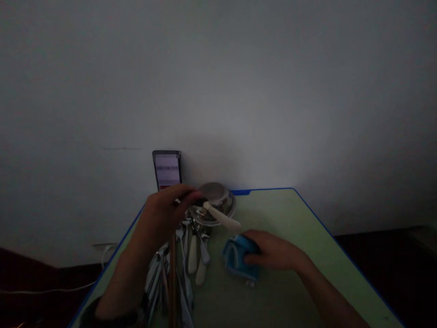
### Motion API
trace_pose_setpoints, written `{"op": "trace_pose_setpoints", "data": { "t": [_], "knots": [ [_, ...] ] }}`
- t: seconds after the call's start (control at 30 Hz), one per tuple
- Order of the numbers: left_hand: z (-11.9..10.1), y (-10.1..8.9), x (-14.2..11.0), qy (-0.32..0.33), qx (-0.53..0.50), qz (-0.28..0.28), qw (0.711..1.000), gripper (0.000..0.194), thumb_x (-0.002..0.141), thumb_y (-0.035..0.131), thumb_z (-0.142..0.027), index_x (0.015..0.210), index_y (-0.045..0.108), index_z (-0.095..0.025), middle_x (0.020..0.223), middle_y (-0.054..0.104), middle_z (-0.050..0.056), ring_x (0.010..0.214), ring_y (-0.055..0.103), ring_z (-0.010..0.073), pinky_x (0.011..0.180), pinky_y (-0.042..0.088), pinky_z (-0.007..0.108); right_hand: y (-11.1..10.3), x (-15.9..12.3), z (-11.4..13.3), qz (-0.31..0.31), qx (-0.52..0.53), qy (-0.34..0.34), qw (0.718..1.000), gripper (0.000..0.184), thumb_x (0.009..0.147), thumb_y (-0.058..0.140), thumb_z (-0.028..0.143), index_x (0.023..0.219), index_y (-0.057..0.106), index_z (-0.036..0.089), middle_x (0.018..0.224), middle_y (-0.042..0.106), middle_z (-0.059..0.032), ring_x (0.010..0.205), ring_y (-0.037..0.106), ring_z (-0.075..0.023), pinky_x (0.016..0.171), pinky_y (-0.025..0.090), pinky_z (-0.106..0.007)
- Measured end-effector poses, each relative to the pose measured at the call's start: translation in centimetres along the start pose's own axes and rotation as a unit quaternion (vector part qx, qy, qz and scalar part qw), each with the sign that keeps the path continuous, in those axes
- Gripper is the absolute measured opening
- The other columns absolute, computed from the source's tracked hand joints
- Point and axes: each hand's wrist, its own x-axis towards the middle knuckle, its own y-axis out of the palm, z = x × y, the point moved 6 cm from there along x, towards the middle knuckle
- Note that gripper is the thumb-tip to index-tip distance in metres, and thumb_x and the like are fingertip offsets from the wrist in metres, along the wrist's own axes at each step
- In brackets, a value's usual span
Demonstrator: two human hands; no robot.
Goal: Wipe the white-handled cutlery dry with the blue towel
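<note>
In front of you is a large plain grey wall (246, 100), dim in the weak light. Before it stands your pale green surface with a thin blue edge (307, 241), and its far side is close to this wall.

On the far part of the surface there is a round, shiny metal vessel with a wide rim (213, 193); whether it is one piece or two stacked, I cannot tell. To the left of it, a dark-framed phone with a lit screen (168, 168) stands upright, its lower part hidden behind your left hand (170, 201).

Your right hand (273, 250) is above the right-middle part of the surface. Its grip is closed around a folded blue cloth (239, 257), with the thumb on the near side.

Along the left part of the surface lie many slim silver metal utensils (157, 273), and a pair of long brown wooden chopsticks (172, 282) is among them. Two utensils with cream handles (193, 255) lie at the right side of this group.

Your left grip is narrow: it pinches one small utensil with a cream-white handle (223, 218) by its darker end. The handle slants down to the right, in front of the vessel, and its end is near the cloth.
</note>
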Motion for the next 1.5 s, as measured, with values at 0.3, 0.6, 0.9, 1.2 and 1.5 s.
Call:
{"op": "trace_pose_setpoints", "data": {
  "t": [0.3,0.6,0.9,1.2,1.5],
  "knots": [
    [-5.2,7.6,-1.8,0.103,-0.095,0.096,0.985,0.022,0.085,0.052,-0.034,0.084,0.07,-0.021,0.079,0.07,0.004,0.072,0.065,0.0163,0.068,0.049,0.025,-2.3,-3.4,1.8,-0.038,0.279,-0.083,0.956,0.04,0.094,0.032,0.043,0.121,0.045,0.017,0.084,0.063,-0.0038,0.069,0.059,-0.0113,0.063,0.047,-0.025],
    [-4.9,15.9,-3.3,0.058,-0.019,0.208,0.976,0.03,0.086,0.047,-0.03,0.109,0.057,-0.015,0.108,0.062,0.012,0.093,0.061,0.0242,0.085,0.046,0.04,-6.8,-6.6,-13.2,-0.324,-0.022,0.21,0.922,0.029,0.089,0.051,0.031,0.113,0.054,0.016,0.113,0.057,-0.0081,0.095,0.058,-0.0192,0.08,0.049,-0.04],
    [-4.7,19.4,-4.8,0.061,0.056,0.339,0.937,0.028,0.083,0.049,-0.029,0.104,0.064,-0.019,0.106,0.065,0.011,0.094,0.062,0.026,0.083,0.046,0.037,-8.8,-6.1,-21.3,-0.387,-0.165,0.353,0.836,0.03,0.088,0.052,0.03,0.114,0.054,0.016,0.116,0.055,-0.0094,0.097,0.058,-0.0196,0.081,0.049,-0.039],
    [-4.2,19.9,-4.5,0.071,0.075,0.384,0.918,0.03,0.085,0.046,-0.031,0.107,0.062,-0.018,0.108,0.065,0.01,0.097,0.061,0.0262,0.085,0.046,0.038,-9.6,-5.6,-23.8,-0.406,-0.216,0.375,0.805,0.029,0.089,0.051,0.03,0.114,0.054,0.017,0.116,0.056,-0.0088,0.096,0.058,-0.0193,0.081,0.05,-0.04],
    [-4.6,19.3,-5.2,0.088,0.073,0.408,0.906,0.029,0.086,0.046,-0.031,0.109,0.06,-0.02,0.112,0.062,0.009,0.1,0.059,0.0247,0.088,0.044,0.037,-9.5,-5.9,-23.3,-0.422,-0.22,0.374,0.796,0.03,0.089,0.051,0.03,0.115,0.053,0.017,0.116,0.055,-0.0085,0.097,0.058,-0.0195,0.081,0.05,-0.04]
  ]
}}
